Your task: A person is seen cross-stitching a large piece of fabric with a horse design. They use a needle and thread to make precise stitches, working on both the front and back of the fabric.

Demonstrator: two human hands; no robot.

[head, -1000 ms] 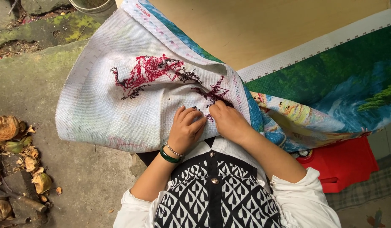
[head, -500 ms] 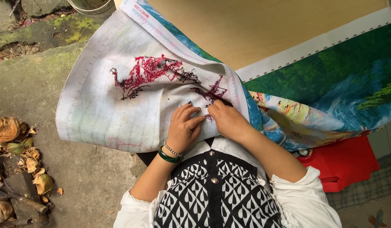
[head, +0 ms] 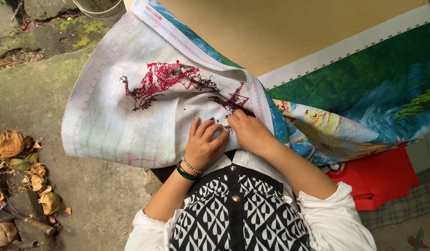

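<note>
A large white cross-stitch cloth (head: 131, 116) lies over my lap with its back side up, showing red and dark stitched patches (head: 164, 79). My left hand (head: 203, 144) rests flat on the cloth with fingers spread; a green bangle and a bead bracelet sit on its wrist. My right hand (head: 250, 132) pinches the cloth beside a dark stitched patch, fingertips curled. I cannot make out a needle between the fingers. The two hands almost touch.
The cloth's printed front (head: 363, 102) shows green, blue and coloured figures and spreads to the right over a pale wooden board (head: 289, 32). A red plastic object (head: 382, 179) sits under it. Dry leaves (head: 20, 158) lie on the mossy stone ground at left.
My left hand has spread its fingers a little and shifted slightly on the cloth. My right hand stays at the same dark stitched spot.
</note>
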